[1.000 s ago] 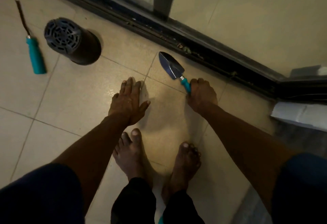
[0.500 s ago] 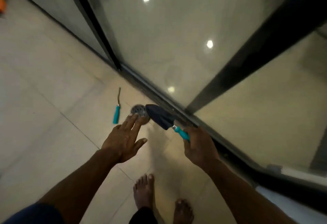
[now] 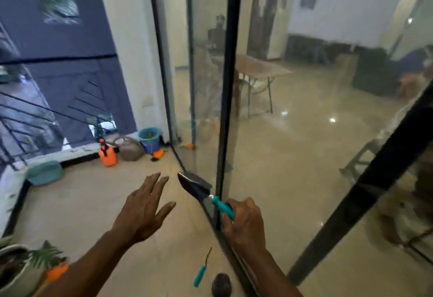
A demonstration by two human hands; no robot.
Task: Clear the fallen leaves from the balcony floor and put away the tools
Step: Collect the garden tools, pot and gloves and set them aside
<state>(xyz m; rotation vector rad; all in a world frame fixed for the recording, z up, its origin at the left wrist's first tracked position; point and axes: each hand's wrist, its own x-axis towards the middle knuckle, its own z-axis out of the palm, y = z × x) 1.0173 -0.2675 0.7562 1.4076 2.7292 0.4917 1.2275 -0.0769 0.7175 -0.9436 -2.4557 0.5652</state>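
**Trowel in hand, second tool lies underfoot**

We stand on the balcony floor [image 3: 82, 203] beside the glass door [image 3: 293, 156]. Our right hand [image 3: 246, 224] grips the trowel [image 3: 196, 185], its fingers [image 3: 243, 204] curled round the teal handle. The trowel's long axis runs up and to the left from that grip. Its dark blade is held in the air and points toward the far corner, where a blue bucket [image 3: 149, 139] and an orange sprayer [image 3: 107, 154] stand against the wall.

Our left hand [image 3: 143, 214] hovers beside the blade, apart from it. It holds nothing, the fingers straight and spread.

A teal-handled hand tool [image 3: 201, 271] lies flat on the floor below, between our two forearms. Its handle is toward us and its thin shaft points away, roughly along the door track. A dark pot [image 3: 221, 286] lies just beside it.

We judge that this tool falls to the free left hand, which would have to come back and down to the handle end. The far corner looks the likely place for storing the tools. The view is too blurred to show whether any leaves remain.
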